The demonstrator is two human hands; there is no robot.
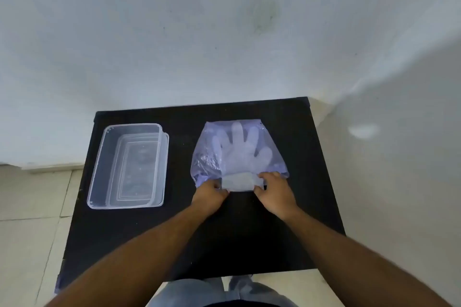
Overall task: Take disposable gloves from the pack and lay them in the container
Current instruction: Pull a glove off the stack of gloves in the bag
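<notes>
Thin, crinkled, bluish translucent plastic pack (239, 149) lying flat on matte black bench (274, 232), right of centre. Inside, stacked milky film gloves (239, 149), fingers pointing away from the person, long axis running near to far. Cuff edge pinched at pack's near mouth by left hand (210, 194) and right hand (275, 194). Clear, rigid rectangular container (99, 157) well apart to the left, long axis likewise near to far.

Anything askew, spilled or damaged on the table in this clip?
Nothing stands out. The clear container sits empty on the black table; both hands, left hand and right hand, pinch the glove cuff protruding from the crinkled purple pack.
</notes>
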